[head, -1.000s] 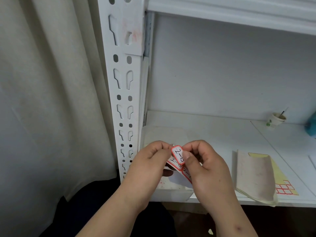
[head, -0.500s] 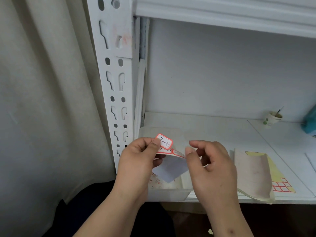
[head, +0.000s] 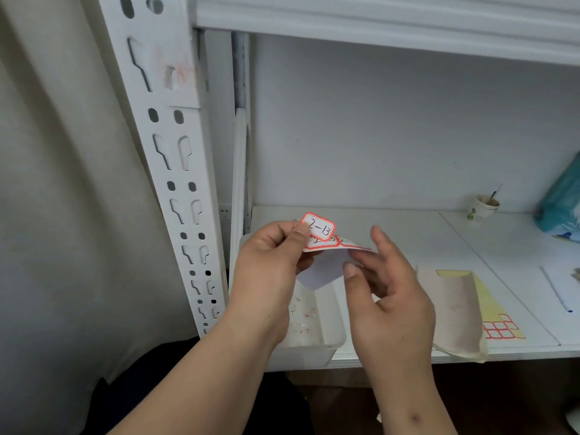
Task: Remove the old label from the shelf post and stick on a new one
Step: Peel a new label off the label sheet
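1. Red-bordered new label (head: 319, 227) reading "2-13" sits pinched at its left edge under the left hand's (head: 270, 271) thumb, up in front of the shelf board (head: 392, 233), well right of the shelf post (head: 175, 171).
2. That same left hand also grips the label sheet (head: 326, 255) just below the label. Only its top strip of red-edged labels shows properly, and the writing on them is too squashed to read. The rest bends down behind the fingers.
3. Right hand (head: 392, 296) is loose, fingers relaxed and spread, holding nothing. Fingertips sit just beside the sheet's right edge; can't tell if they actually touch it.
4. Post has a faint reddish smudge (head: 185, 73) near the top. Whether that's leftover old label, hard to say.
5. White plastic tray (head: 317, 331) under the hands is mostly covered by them, with tiny red-and-white scraps inside.
6. Further right: a grubby curled sheet (head: 452, 312) over a yellow label sheet (head: 496, 321), a paper cup (head: 481, 207), and a teal bag (head: 561, 202) cut off by the frame edge.
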The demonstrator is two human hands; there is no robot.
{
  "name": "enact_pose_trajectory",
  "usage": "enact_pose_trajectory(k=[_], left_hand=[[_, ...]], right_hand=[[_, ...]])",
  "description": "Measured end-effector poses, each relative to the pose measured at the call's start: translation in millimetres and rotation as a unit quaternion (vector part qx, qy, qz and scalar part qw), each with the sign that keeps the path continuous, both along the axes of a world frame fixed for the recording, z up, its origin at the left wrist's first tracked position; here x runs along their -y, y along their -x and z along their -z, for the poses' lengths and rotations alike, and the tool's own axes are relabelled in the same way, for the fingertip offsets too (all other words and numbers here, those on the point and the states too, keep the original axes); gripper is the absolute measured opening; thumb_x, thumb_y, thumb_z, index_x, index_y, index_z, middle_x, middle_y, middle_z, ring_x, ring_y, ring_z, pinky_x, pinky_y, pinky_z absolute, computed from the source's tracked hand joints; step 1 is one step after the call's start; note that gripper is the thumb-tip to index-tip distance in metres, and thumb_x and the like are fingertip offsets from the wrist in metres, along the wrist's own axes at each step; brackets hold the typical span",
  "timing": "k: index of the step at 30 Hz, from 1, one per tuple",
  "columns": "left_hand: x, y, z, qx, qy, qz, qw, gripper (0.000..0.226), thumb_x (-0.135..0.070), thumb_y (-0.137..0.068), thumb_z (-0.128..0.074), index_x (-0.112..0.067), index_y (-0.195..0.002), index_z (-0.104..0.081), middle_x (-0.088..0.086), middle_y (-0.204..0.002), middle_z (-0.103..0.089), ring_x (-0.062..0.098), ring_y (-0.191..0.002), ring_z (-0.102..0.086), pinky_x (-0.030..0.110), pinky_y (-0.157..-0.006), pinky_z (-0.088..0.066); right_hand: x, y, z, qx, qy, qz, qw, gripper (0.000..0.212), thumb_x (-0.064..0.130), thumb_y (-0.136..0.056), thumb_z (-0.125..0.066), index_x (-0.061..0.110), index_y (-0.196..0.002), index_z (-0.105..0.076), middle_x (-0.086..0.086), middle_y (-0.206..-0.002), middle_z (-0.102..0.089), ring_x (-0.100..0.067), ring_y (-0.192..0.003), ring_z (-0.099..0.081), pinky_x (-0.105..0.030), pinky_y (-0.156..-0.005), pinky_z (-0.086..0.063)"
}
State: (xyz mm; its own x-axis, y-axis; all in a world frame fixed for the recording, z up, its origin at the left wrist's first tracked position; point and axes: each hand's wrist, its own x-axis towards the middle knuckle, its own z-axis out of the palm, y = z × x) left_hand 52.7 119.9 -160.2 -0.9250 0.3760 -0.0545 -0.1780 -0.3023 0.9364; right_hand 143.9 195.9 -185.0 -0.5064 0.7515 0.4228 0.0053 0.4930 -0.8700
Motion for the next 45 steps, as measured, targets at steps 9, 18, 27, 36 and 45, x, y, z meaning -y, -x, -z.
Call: enact_pose_trajectory(k=[9, 18, 27, 36, 45], left_hand=[[-22, 2, -24, -0.077, 0.002, 0.008, 0.997, 0.021, -0.014, -0.098, -0.06, -0.017, -0.08, -0.071, 0.004, -0.085, -0.078, 0.022, -0.089, -0.073, 0.037, -0.09, -0.058], [-26, -7, 37, 0.101, 0.157, 0.029, 0.982, 0.021, -0.018, -0.101, -0.054, -0.02, -0.09, -0.072, 0.0, -0.097, -0.078, 0.018, -0.092, -0.071, 0.039, -0.092, -0.054], [-20, -3, 61, 0.17, 0.236, 0.034, 0.956, 0.019, -0.015, -0.101, -0.054, -0.02, -0.088, -0.067, 0.004, -0.099, -0.073, 0.022, -0.097, -0.07, 0.042, -0.094, -0.057], [-12, 2, 66, 0.19, 0.218, 0.034, 0.957, 0.018, -0.015, -0.102, -0.053, -0.017, -0.092, -0.068, 0.006, -0.098, -0.074, 0.024, -0.097, -0.07, 0.038, -0.088, -0.056], [-3, 9, 63, 0.216, 0.11, 0.032, 0.97, 0.019, -0.014, -0.102, -0.053, -0.013, -0.095, -0.07, 0.004, -0.086, -0.076, 0.023, -0.087, -0.068, 0.033, -0.078, -0.052]], right_hand=[[-19, 2, -12, -0.144, -0.072, 0.037, 0.986, 0.028, 0.026, -0.095, -0.049, 0.026, -0.122, -0.056, 0.021, -0.121, -0.058, 0.009, -0.113, -0.054, -0.004, -0.086, -0.042], [-34, 11, 84, 0.004, 0.235, 0.074, 0.969, 0.032, 0.02, -0.098, -0.051, 0.035, -0.125, -0.053, 0.017, -0.122, -0.057, -0.01, -0.12, -0.052, -0.032, -0.098, -0.043], [-73, 13, 138, 0.216, 0.287, 0.131, 0.924, 0.027, 0.027, -0.097, -0.044, 0.022, -0.121, -0.056, 0.0, -0.118, -0.062, -0.026, -0.109, -0.058, -0.04, -0.097, -0.045], [-67, 16, 151, 0.316, 0.291, 0.097, 0.898, 0.018, 0.021, -0.096, -0.044, 0.02, -0.112, -0.051, -0.002, -0.103, -0.061, -0.024, -0.091, -0.061, -0.043, -0.084, -0.055], [-27, 39, 57, 0.108, 0.225, -0.004, 0.968, 0.009, 0.028, -0.093, -0.056, 0.027, -0.089, -0.064, 0.009, -0.088, -0.067, -0.015, -0.085, -0.064, -0.026, -0.067, -0.044]])
